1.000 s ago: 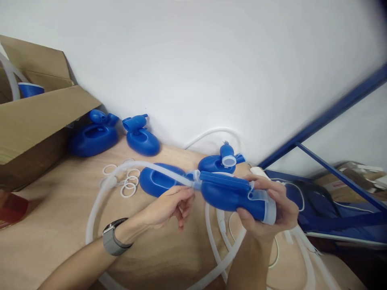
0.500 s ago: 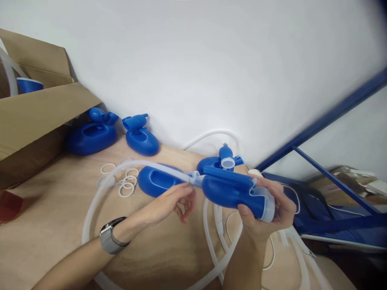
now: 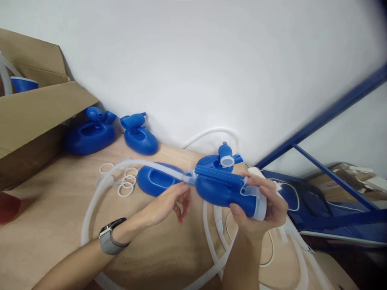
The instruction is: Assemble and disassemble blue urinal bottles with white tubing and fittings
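Observation:
My right hand [image 3: 269, 203] is wrapped round the necked end of a blue urinal bottle [image 3: 217, 191] with a translucent cap and strap. The bottle is held sideways above the table. At its other end, a clear connector [image 3: 190, 176] meets a translucent white tube [image 3: 151, 163]. My left hand [image 3: 172, 203] pinches the tube where it meets this connector; its lower fingers curl loosely. From there the tube loops left and round toward the front. Behind my left hand lies another blue bottle [image 3: 157, 179], partly hidden by the tube.
White rings [image 3: 125, 189] lie left on the wooden table [image 3: 54, 217]. More blue bottles [image 3: 142, 141] stand along the wall. An open cardboard box [image 3: 45, 108] is at the left. Coiled tubes [image 3: 208, 237] spread at right, beside a blue metal frame [image 3: 317, 117].
My right hand and the held bottle have shifted slightly left. My left hand stays at the tube joint, moving only a little left.

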Available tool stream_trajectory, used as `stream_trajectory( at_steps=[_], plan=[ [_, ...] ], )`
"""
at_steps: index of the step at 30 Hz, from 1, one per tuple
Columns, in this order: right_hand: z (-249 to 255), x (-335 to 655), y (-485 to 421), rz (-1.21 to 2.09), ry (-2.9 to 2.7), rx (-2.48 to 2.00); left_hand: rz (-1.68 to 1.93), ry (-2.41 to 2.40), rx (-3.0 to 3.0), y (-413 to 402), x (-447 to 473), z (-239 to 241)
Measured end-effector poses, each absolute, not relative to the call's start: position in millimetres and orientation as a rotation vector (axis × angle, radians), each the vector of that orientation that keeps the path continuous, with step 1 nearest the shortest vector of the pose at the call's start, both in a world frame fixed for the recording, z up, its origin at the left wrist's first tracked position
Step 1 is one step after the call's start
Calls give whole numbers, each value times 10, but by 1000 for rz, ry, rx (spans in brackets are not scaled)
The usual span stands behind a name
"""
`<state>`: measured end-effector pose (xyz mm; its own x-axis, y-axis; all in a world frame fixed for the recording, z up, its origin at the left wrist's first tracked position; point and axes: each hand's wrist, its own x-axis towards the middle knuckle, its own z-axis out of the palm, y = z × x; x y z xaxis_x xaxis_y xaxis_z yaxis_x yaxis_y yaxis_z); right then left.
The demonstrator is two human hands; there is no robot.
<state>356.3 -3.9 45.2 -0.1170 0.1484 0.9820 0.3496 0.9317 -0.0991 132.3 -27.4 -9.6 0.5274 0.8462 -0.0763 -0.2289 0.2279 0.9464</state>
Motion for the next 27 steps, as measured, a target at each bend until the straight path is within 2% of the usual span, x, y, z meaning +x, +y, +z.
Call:
stream_trajectory(
  at_steps=[12, 27],
  plan=[
    [438, 3623, -25, -175, -1687, -322, 673, 562, 823, -271, 1309, 39],
    [446, 3627, -48, -112, -1729, -343, 522, 672, 606, -232, 1251, 99]
  ],
)
